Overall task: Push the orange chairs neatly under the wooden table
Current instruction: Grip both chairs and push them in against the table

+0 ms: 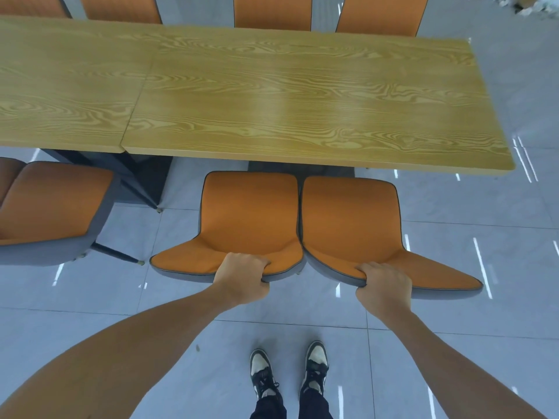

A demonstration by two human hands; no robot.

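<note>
My left hand (240, 278) grips one orange chair's (248, 219) backrest top, right hand (384, 287) the other's (348, 222). Both seats sit just short of the wooden table (272, 95) edge. I'd push evenly, keeping them parallel.

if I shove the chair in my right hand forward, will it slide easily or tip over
The right chair will probably slide readily: the tiled floor looks glossy. Pushed high at the backrest by the right hand, it might tip slightly. Its shell looks stiff.

bright, sharp, floor glare, warped edges
</note>
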